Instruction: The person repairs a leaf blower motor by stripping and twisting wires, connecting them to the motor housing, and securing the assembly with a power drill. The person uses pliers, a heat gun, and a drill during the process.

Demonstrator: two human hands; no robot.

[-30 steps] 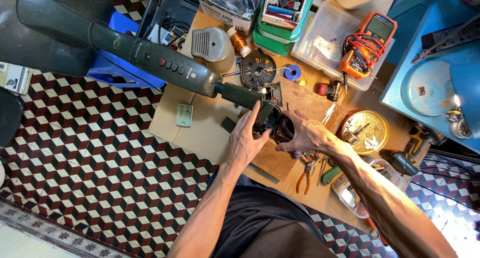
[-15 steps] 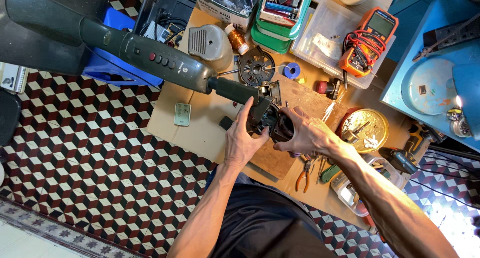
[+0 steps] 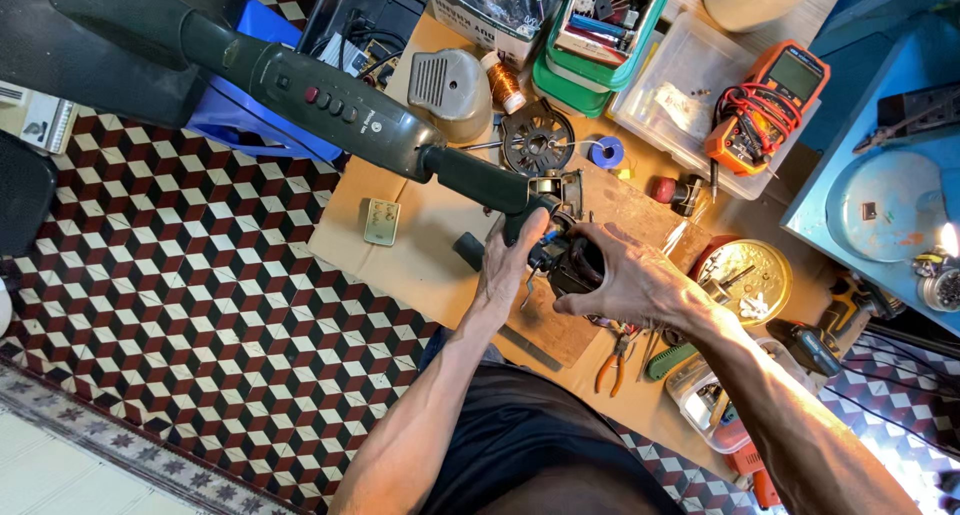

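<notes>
Item: fan motor [image 3: 572, 263], dark and round, at the centre of the view over a brown board [image 3: 625, 203] on the worktop [image 3: 420, 245].

Right hand [image 3: 628, 283]: came in from 4 o'clock, fingers clenched around the motor's right side.

Left hand [image 3: 510, 265]: came in from 7 o'clock, fingers pressed flat against the neck where the motor met the fan stand [image 3: 330, 110]; whether they closed around it could not be told.

Fan stand: dark green column with a row of buttons, lying slantwise from 10 o'clock towards the centre, its lower end joined to the motor.

Surrounding stock:
- grey vented cover [image 3: 445, 87], at 12 o'clock of the hands
- copper wire spool [image 3: 503, 81], just beside the cover
- black slotted disc [image 3: 537, 138], at 12 o'clock of the motor
- blue tape roll [image 3: 605, 153], at 1 o'clock
- orange multimeter [image 3: 768, 103] with red leads, at 2 o'clock
- round brass-coloured tin [image 3: 747, 280], at 3 o'clock, holding small parts
- orange-handled pliers [image 3: 612, 360], at 5 o'clock
- small pale card [image 3: 381, 222], at 9 o'clock

Floor [image 3: 180, 305]: red, white and black cube-pattern tiles.
</notes>
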